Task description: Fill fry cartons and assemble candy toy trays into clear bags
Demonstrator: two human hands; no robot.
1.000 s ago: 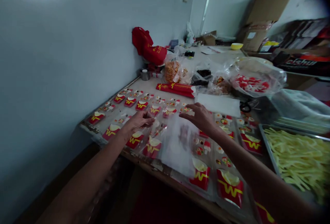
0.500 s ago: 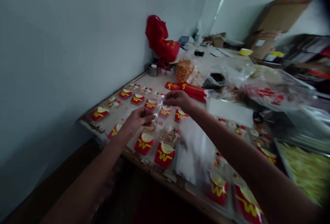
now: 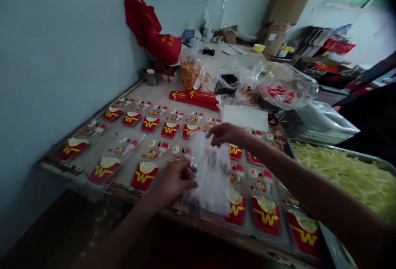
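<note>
A stack of thin, clear plastic bags (image 3: pixel 210 182) lies near the front edge of the table, smeared by motion. My left hand (image 3: pixel 173 180) is at the stack's left side, with thumb and fingers curled on the edge of a clear bag. Over the stack's far end is my right hand (image 3: pixel 227 134), its fingers loosely bent and slightly apart; nothing shows plainly in them. Around both hands lie flat clear packs with red-and-yellow cartons and small food-shaped pieces, such as one red pack (image 3: pixel 145 175) left of my left hand.
A metal tray of pale yellow strips (image 3: pixel 343 174) stands at right. Behind the packs are stacked red cartons (image 3: pixel 196 99), a white sheet (image 3: pixel 244 117), black scissors (image 3: pixel 272 119) and bags of small pieces (image 3: pixel 190 75). A red bag (image 3: pixel 154 34) rests against the wall.
Both hands have moved from above the rows of packs, where they held a clear plastic sleeve, to the bag stack. The view has turned to the right.
</note>
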